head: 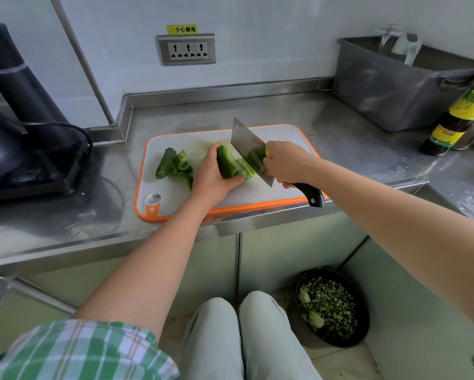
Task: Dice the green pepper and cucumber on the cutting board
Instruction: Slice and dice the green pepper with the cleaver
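Note:
A white cutting board (285,135) with an orange rim lies on the steel counter. My left hand (212,174) grips a piece of green pepper (226,163) in the middle of the board. My right hand (286,165) holds a cleaver (246,145) by its black handle, blade edge down against the cut end of the pepper, where thin slices (246,168) lie. A dark green cucumber piece (165,162) rests at the left of the board, with more pepper pieces (183,168) beside it.
A black appliance (19,127) with a cord stands on the left. At the back right are a steel bin (395,86) and a sauce bottle (460,113). A wall socket (187,49) is behind. A black bucket (333,307) of chopped greens sits on the floor.

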